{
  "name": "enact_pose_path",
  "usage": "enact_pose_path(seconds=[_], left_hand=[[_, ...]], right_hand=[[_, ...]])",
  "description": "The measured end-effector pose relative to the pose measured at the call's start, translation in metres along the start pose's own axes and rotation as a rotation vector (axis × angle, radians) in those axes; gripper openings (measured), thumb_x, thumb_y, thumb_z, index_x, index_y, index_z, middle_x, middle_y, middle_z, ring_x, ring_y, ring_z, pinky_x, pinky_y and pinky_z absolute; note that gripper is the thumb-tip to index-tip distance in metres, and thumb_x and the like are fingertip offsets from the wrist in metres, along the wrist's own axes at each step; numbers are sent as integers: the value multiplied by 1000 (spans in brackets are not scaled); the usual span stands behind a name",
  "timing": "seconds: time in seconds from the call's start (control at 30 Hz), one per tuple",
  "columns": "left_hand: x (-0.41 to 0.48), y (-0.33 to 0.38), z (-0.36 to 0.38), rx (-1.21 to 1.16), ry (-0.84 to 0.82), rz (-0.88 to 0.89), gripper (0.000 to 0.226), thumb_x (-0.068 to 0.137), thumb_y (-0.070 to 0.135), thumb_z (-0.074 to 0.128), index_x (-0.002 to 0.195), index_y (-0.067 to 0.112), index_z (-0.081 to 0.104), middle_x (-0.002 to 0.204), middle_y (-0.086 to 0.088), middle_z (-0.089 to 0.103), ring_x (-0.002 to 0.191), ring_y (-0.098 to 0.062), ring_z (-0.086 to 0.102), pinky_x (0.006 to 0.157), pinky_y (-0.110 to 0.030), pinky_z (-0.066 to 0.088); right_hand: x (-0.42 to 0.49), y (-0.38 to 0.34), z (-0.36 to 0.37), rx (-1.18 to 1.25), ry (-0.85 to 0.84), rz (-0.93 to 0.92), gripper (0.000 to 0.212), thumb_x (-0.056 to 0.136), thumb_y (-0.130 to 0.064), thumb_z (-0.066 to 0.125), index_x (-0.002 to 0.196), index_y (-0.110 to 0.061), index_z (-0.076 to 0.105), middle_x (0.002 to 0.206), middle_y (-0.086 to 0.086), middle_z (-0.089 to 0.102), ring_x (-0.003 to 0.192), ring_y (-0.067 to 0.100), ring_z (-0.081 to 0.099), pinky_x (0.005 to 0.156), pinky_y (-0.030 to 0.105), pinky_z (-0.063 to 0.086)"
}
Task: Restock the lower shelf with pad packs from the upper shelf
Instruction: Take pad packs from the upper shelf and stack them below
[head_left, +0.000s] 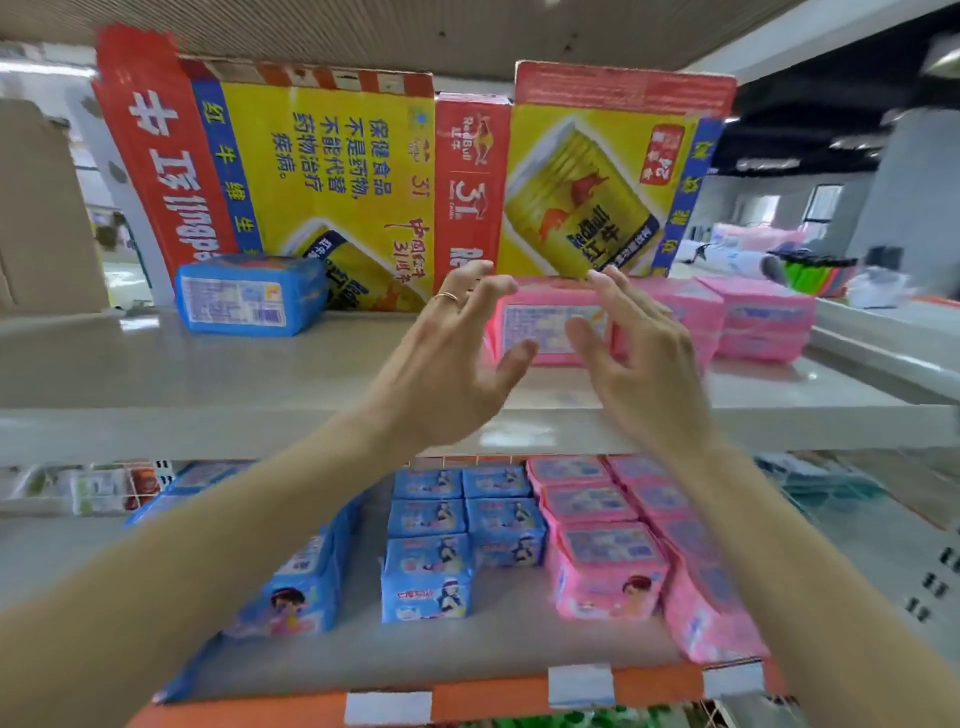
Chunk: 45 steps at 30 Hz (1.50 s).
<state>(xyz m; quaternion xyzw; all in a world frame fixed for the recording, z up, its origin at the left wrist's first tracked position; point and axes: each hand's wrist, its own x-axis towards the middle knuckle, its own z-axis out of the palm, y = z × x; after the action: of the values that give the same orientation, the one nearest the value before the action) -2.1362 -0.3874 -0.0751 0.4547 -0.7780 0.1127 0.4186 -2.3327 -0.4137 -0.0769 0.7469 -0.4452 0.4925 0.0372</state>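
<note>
- Shop shelving, head view; open floor and a blurred display table lie beyond on the right.
- Upper shelf (156, 374): one blue pad pack (244, 293) at left, well apart from a cluster of pink ones at right. Printed Red Bull cartons (322, 171) stand behind them, upside down; what they contain is hidden.
- Target, by my reading: the nearest pink pad pack (550, 322), label end facing out, with further pink packs (758, 325) beside it.
- Left hand (452, 358), wearing a ring (447, 296), and right hand (639, 364) flank that pack. Fingers are spread and unclenched, holding nothing. Whether any fingertip touches the wrapper cannot be told.
- Handling, a judgement: the soft film-wrapped brick is light and compressible, with a slick wrapper. It is not fragile. Squeeze the two short sides between the palms, or put a thumb under and fingers on top, since pinching the film alone could slip or tear.
- Lower shelf (363, 644): blue packs (426, 577) in rows at centre and left, pink packs (602, 571) in rows at right. Bare shelf shows between the blue rows and in front.
- Pink stock presumably joins the pink rows.
</note>
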Motion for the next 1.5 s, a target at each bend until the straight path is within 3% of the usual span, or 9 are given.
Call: enact_pose_path(seconds=[0.3,0.5,0.67,0.8,0.97,1.13,1.27,1.37,1.5], left_hand=[[44,-28,34,-96,-418,-419,68,99,58,41,153,49,1,142,-19,52,133,-37,46,112,-40,31],[41,-27,31,-263,-318,-384,51,99,52,49,144,39,30,123,-10,65,112,-28,61,100,-34,44],[35,-21,21,-355,-194,-287,30,99,48,51,119,26,50,74,7,60,55,3,52,55,-16,40],[27,-12,14,-278,-75,-174,28,99,44,54,102,16,56,73,1,65,58,-2,56,55,-14,44],[20,-6,9,-299,167,-190,24,91,35,70,80,15,62,84,1,72,80,-18,69,76,-41,58],[-19,36,-12,-522,454,-304,30,84,23,78,75,24,49,93,0,72,78,-3,67,75,-28,59],[-76,70,-40,-837,561,-332,41,78,27,81,92,23,43,104,-1,72,92,-22,72,80,-33,59],[-128,82,-42,-819,565,-438,38,78,33,79,101,23,51,89,11,72,76,-1,67,69,-15,51],[-201,68,-29,-641,328,-651,42,76,57,70,107,29,67,92,10,75,81,-7,72,66,-19,54]], right_hand=[[23,25,7,-68,-94,254,40,101,-37,45,137,-23,52,133,6,58,124,29,51,96,34,39],[21,30,9,-21,-69,293,33,97,-31,50,126,-21,59,114,6,68,116,29,56,93,37,43],[14,25,4,203,71,343,51,84,-41,55,133,-30,53,105,-8,72,96,17,69,90,43,55],[10,23,-3,352,187,406,53,92,-27,59,141,-13,49,95,-13,64,66,-17,62,66,4,48],[8,20,-13,584,169,610,62,72,-55,55,113,-9,69,96,2,75,93,24,71,93,50,54],[-31,-41,-35,677,170,428,40,99,-40,54,84,-6,70,63,-7,52,58,4,41,56,20,33],[-89,-65,-48,770,203,358,32,97,-36,58,80,-14,73,72,14,59,68,5,48,60,22,35],[-144,-73,-42,798,137,360,33,96,-32,58,70,-20,73,61,-11,61,61,-1,51,57,13,38],[-214,-70,-17,780,-92,530,22,95,-42,60,84,-33,78,92,12,73,88,32,65,83,49,50]])
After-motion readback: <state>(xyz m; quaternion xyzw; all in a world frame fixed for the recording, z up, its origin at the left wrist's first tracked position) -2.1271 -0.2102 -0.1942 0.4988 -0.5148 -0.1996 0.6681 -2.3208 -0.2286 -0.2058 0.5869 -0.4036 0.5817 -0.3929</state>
